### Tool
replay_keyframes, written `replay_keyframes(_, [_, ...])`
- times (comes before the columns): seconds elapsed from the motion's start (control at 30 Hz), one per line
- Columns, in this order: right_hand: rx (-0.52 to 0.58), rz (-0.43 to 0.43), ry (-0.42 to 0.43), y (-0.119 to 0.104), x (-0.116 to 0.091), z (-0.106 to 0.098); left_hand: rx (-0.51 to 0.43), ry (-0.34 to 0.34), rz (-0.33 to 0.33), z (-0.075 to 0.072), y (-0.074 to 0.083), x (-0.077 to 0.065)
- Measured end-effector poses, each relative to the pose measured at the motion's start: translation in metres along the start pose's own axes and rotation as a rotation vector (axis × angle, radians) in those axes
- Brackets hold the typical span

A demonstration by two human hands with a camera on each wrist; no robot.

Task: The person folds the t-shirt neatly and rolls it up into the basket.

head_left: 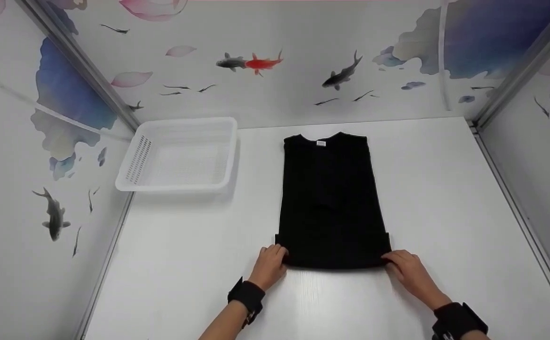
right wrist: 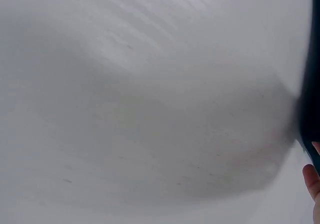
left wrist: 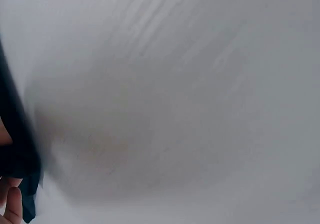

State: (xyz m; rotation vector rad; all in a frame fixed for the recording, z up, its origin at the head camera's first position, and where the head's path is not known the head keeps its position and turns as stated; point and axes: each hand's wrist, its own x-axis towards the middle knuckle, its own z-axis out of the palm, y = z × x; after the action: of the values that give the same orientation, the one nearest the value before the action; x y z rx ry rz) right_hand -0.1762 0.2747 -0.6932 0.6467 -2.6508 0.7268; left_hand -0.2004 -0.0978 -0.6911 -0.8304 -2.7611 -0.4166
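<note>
A black shirt (head_left: 329, 198) lies flat on the white table, its neckline with a small white tag at the far end. Both side edges run straight, and the near part forms a slightly wider folded band. At the near left corner my left hand (head_left: 270, 265) pinches the cloth; in the left wrist view its fingertips (left wrist: 14, 201) show beside the dark fabric (left wrist: 20, 144) at the left edge. My right hand (head_left: 411, 271) pinches the near right corner. Only a bit of its thumb (right wrist: 311, 179) appears in the right wrist view, next to the shirt's dark edge (right wrist: 312, 94).
A white plastic basket (head_left: 180, 156) with slotted sides stands at the table's far left, touching no part of the shirt. Panels printed with fish and petals enclose the white table (head_left: 444, 198) at the back (head_left: 298, 94), left (head_left: 10, 156) and right.
</note>
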Motion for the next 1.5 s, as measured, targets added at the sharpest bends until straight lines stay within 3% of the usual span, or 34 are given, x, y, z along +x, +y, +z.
replay_keyframes(0.13, [0.052, -0.009, 0.010, -0.005, -0.001, -0.010, -0.165, -0.018, 0.007, -0.016, -0.003, -0.002])
replay_keyframes(0.33, [0.129, 0.113, 0.038, -0.013, 0.006, -0.026, -0.380, -0.047, 0.013, -0.040, -0.011, 0.008])
replay_keyframes(0.5, [0.157, 0.097, 0.089, -0.007, 0.031, -0.030, -0.513, -0.017, -0.076, -0.046, -0.026, 0.031])
replay_keyframes(0.67, [0.115, 0.072, 0.116, 0.008, 0.063, -0.028, -0.574, 0.026, -0.192, -0.041, -0.040, 0.061])
replay_keyframes(0.93, [0.127, 0.244, 0.002, 0.030, 0.100, -0.019, -0.593, 0.019, -0.372, -0.026, -0.051, 0.098])
replay_keyframes(1.13, [0.141, 0.350, -0.089, 0.037, 0.118, -0.010, -0.586, 0.052, -0.529, -0.013, -0.048, 0.111])
replay_keyframes(1.23, [0.150, 0.405, -0.133, 0.039, 0.121, -0.003, -0.599, 0.021, -0.612, -0.004, -0.046, 0.113])
replay_keyframes(1.37, [0.143, 0.456, -0.162, 0.039, 0.121, 0.005, -0.577, -0.014, -0.654, 0.021, -0.051, 0.112])
replay_keyframes(1.43, [0.129, 0.464, -0.165, 0.040, 0.120, 0.009, -0.517, 0.016, -0.634, 0.059, -0.066, 0.107])
replay_keyframes(1.5, [0.100, 0.467, -0.162, 0.041, 0.119, 0.013, -0.475, 0.002, -0.648, 0.077, -0.073, 0.107])
